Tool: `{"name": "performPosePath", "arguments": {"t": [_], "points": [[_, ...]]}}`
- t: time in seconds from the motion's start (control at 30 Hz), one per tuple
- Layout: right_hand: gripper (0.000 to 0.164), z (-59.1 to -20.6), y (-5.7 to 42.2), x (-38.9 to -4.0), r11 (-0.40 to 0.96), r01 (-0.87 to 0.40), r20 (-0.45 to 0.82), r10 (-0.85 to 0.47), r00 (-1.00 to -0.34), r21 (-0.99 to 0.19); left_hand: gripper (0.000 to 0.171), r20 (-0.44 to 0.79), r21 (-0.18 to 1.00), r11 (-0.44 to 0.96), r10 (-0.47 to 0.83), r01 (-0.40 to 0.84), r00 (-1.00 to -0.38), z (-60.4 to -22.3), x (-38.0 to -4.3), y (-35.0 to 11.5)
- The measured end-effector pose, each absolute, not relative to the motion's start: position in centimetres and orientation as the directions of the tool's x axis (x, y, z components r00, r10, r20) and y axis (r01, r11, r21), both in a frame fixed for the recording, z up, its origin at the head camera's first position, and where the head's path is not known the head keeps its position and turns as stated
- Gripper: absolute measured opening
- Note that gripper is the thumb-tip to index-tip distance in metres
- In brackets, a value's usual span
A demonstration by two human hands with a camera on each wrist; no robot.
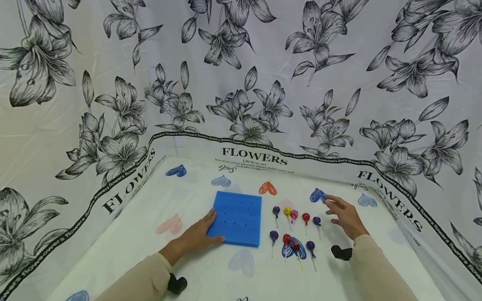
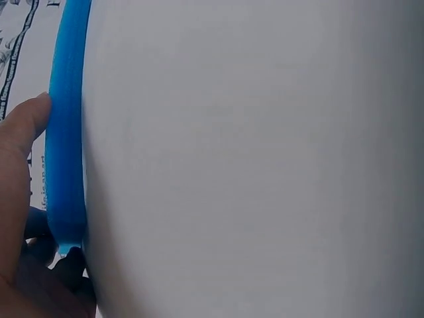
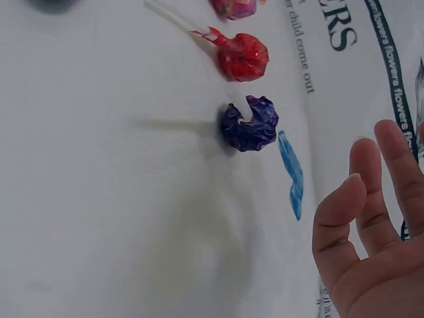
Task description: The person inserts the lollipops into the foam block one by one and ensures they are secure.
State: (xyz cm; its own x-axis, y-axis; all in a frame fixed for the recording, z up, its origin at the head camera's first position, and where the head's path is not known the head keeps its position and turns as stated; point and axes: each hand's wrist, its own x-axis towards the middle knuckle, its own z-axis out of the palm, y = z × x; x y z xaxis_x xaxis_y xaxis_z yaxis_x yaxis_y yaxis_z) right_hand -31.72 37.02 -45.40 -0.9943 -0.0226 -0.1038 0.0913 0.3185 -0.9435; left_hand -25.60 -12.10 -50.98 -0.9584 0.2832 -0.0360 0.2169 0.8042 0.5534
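A flat blue block [image 1: 237,219] with rows of small holes lies on the cloth. My left hand [image 1: 196,234] holds it at its near left corner, the fingers along the left side and the thumb on the near edge. Several wrapped lollipops lie in two rows right of the block. The far row has a yellow lollipop [image 1: 288,211], a pink one, a red lollipop [image 3: 245,58] and purple ones at both ends. In the near row are a purple lollipop [image 1: 273,235] and red ones. My right hand [image 1: 346,215], holding nothing, hovers right of the far row's end purple lollipop [image 3: 252,124].
A white cloth [image 1: 203,271] printed with coloured hearts covers the table. Behind and at both sides hangs a curtain [image 1: 241,104] with black flower drawings and lettering. Black wrist-worn pieces show beside both sleeves.
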Motion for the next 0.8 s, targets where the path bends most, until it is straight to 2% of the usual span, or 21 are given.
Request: {"name": "performPosePath", "arguments": {"t": [0.13, 0.37, 0.8], "points": [[0.066, -46.2, 36.8, -32.3, 0.315, 0.145, -0.16, -0.024, -0.987, -0.938, 0.101, -0.038, 0.549, 0.808, 0.281, 0.215, -0.959, -51.3, -25.7, -12.2], [0.077, -47.0, 36.7, -32.8, 0.36, 0.258, -0.272, 0.013, -0.962, -0.897, 0.101, -0.04, 0.556, 0.804, 0.28, 0.211, -0.959, -51.4, -25.6, -12.1], [0.048, -49.1, 36.5, -32.9, 0.465, 0.32, -0.336, 0.052, -0.94, -0.825, 0.101, -0.044, 0.548, 0.81, 0.28, 0.211, -0.959, -51.0, -25.5, -12.0]]}}
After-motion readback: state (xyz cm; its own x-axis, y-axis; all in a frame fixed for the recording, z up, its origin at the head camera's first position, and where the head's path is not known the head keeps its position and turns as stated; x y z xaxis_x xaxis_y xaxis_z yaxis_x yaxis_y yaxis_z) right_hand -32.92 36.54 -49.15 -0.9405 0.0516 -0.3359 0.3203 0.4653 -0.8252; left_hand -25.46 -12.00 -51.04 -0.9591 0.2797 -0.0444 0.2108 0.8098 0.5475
